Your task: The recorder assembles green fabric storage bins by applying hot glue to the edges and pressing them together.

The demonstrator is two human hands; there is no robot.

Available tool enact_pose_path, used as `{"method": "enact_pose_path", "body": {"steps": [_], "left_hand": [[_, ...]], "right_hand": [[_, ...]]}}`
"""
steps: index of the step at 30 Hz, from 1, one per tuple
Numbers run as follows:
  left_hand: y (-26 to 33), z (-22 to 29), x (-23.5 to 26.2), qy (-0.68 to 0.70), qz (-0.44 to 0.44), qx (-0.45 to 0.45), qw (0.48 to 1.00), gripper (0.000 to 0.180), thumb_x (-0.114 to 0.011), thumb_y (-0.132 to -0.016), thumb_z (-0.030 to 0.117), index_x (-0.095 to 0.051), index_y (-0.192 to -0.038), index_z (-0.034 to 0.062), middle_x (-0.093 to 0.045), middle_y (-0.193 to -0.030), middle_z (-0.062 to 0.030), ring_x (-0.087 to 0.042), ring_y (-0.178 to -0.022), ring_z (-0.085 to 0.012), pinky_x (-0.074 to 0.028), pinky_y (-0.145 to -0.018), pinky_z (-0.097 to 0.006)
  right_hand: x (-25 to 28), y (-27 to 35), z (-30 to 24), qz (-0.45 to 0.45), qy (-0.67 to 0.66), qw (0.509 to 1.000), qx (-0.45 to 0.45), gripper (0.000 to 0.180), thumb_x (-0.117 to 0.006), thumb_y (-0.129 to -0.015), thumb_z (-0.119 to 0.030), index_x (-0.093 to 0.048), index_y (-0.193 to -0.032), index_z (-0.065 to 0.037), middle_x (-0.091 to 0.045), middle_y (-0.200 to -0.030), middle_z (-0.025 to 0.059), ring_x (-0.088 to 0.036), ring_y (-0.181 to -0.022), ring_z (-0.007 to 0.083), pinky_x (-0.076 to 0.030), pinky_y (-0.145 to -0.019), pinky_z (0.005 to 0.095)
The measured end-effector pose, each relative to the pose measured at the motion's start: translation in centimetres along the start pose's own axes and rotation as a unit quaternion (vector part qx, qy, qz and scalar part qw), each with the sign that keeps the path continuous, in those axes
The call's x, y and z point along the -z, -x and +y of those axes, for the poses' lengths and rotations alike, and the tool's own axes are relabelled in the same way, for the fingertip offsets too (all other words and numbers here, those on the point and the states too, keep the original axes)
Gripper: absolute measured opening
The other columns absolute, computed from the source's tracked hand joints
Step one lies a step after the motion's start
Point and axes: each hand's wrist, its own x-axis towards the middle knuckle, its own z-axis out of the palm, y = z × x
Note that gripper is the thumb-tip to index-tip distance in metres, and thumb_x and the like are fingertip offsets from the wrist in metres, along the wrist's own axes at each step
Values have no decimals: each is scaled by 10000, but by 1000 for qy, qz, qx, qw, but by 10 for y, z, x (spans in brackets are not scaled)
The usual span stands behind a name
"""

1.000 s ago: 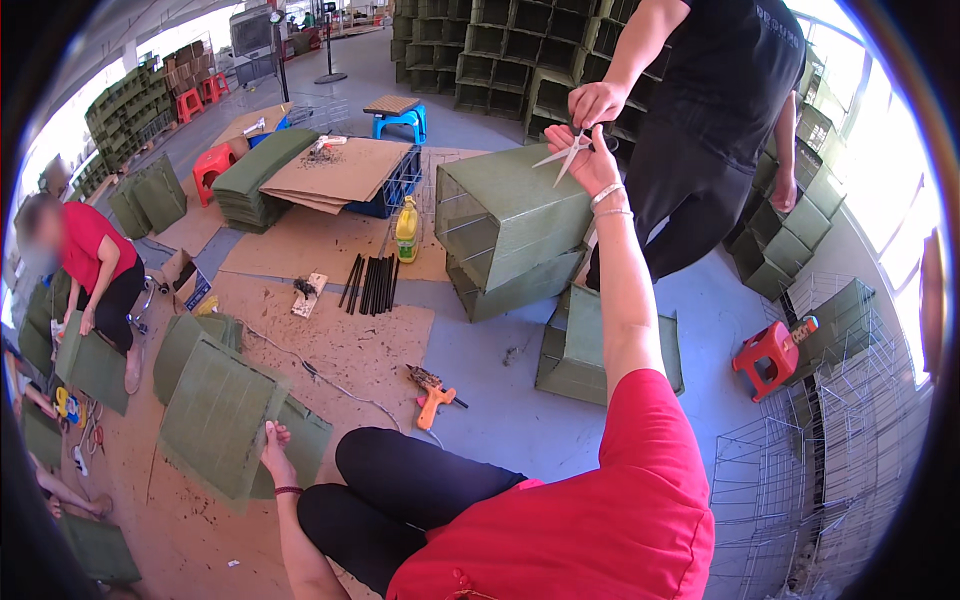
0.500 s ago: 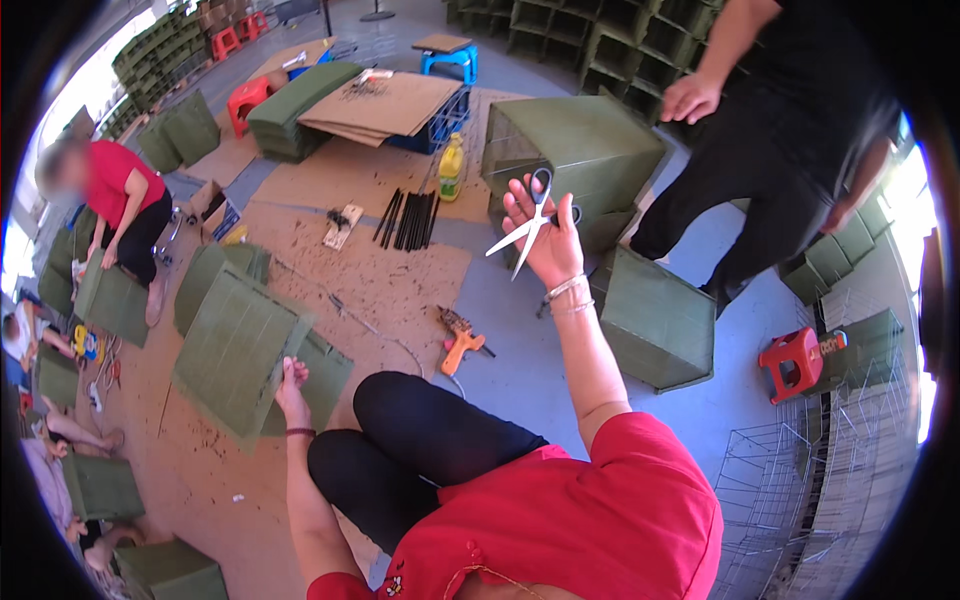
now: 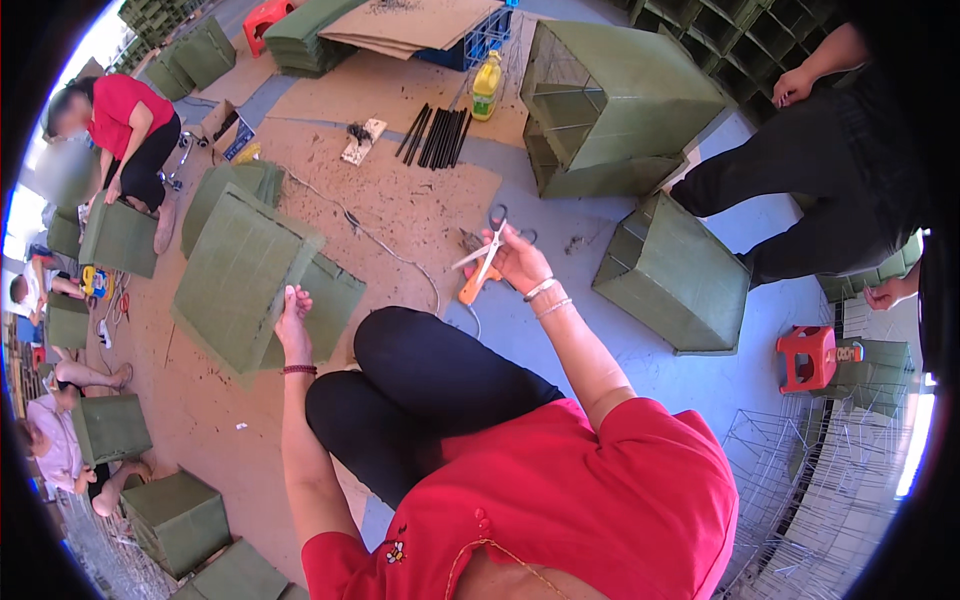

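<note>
Right: your right hand (image 3: 519, 264), grip closed on silver-bladed, black-handled scissors (image 3: 488, 255), blades spread, an orange pistol-shaped glue gun (image 3: 468, 291) just beyond; left: your left hand (image 3: 293, 314), grip clamped on the right edge of a green flat-sided box (image 3: 235, 285), brown cardboard (image 3: 215, 420) around it

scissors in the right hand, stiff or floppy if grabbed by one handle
The scissors should feel stiff along each blade, which looks like straight, shiny metal. Held by one handle, they may swing at the pivot, since the blades stand apart. They are probably fairly light, as the right hand alone holds them up.
</note>
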Motion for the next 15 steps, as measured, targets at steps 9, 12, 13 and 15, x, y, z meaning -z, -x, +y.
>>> {"method": "enact_pose_path", "body": {"steps": [9,12,13,15], "left_hand": [[-3,1,0,-6,4,-4,1000,311,-573,-880,252,-593,-1017,-27,-611,-839,-46,-561,-726,-100,-458,-708,-233],[-2,-1,2,-2,3,0,1000,308,-570,-880,254,-595,-1013,-23,-612,-828,-47,-561,-715,-101,-457,-701,-236],[-1,-1,1,1,-4,-2,1000,308,-569,-881,257,-596,-1009,-22,-612,-823,-45,-560,-712,-101,-456,-698,-235],[0,0,-2,6,-6,-7,1000,309,-567,-882,260,-597,-1006,-22,-612,-819,-44,-559,-710,-101,-455,-696,-234]], "right_hand": [[73,8,54,44,-251,967,-33,291,-513,-897,-274,-511,-1092,-58,-512,-1189,161,-471,-1112,311,-435,-912,425],[54,3,56,-36,-261,964,-38,256,-525,-891,-265,-545,-1079,-93,-511,-1205,132,-499,-1053,280,-464,-843,376],[38,3,53,-82,-259,962,-35,234,-534,-887,-257,-564,-1066,-109,-513,-1209,119,-509,-1025,260,-474,-807,349],[12,3,48,-91,-258,961,-34,241,-547,-879,-244,-560,-1072,-100,-510,-1213,122,-507,-1041,267,-478,-824,347]]}}
